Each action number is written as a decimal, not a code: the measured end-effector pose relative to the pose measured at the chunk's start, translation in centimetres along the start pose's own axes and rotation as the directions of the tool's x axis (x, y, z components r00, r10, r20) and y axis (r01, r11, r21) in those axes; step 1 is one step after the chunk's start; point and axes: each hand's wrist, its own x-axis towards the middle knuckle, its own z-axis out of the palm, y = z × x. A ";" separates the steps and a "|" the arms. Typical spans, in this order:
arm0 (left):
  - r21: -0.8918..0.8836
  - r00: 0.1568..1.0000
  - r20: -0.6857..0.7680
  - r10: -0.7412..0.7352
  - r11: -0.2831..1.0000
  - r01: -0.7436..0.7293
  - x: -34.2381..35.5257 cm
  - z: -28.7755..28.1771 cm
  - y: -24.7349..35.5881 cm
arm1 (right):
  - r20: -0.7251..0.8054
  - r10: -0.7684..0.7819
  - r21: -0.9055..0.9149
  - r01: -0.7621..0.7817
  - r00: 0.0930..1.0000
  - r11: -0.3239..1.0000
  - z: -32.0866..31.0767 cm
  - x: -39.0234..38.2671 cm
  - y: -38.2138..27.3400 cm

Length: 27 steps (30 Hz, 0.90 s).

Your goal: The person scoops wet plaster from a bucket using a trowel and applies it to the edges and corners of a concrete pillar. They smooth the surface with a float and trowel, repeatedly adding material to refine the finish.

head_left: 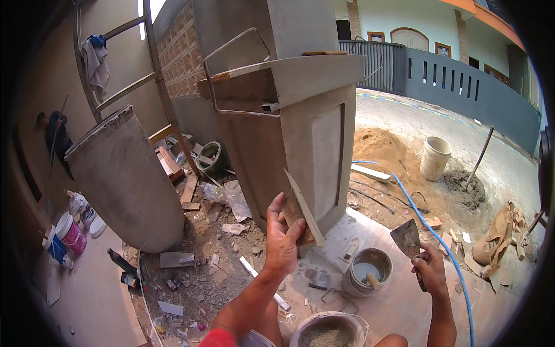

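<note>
My left hand (283, 240) grips a wooden plastering float (303, 211), seen nearly edge-on with its long pale face turned right. It is raised in front of the lower part of a grey cement-plastered pillar (295, 162). To the right, my right hand (430, 269) is closed round the handle of a scraper (406, 238), its wide, dirty blade tilted up and left. Between my forearms stands a small bucket (370, 283) of greyish water with a handle sticking out. Below it, at the lower edge, a pail (329, 317) holds wet mortar.
Rubble and scraps cover the ground at left, beside a rounded grey slab (130, 179) and paint buckets (70, 232). A blue hose (425, 214) runs down the right. Beyond lie sand (378, 147), a white bucket (435, 159) and mixed mortar (465, 191). Another person (58, 136) stands far left.
</note>
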 end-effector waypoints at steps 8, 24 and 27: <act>0.334 0.805 0.055 0.590 0.749 -0.572 4.3 11.2 -0.3 | -0.010 0.009 0.025 -0.008 1.000 1.000 1.6 0.3 0.1; 0.005 0.897 0.039 -0.440 0.898 0.441 -2.6 2.4 -1.3 | 0.131 0.062 -0.569 0.024 0.989 0.822 2.8 -2.4 9.0; 0.040 0.894 -0.035 -0.447 0.893 0.448 -3.7 -0.5 -3.1 | 0.224 0.143 -0.671 0.046 0.964 0.740 4.6 -2.8 8.5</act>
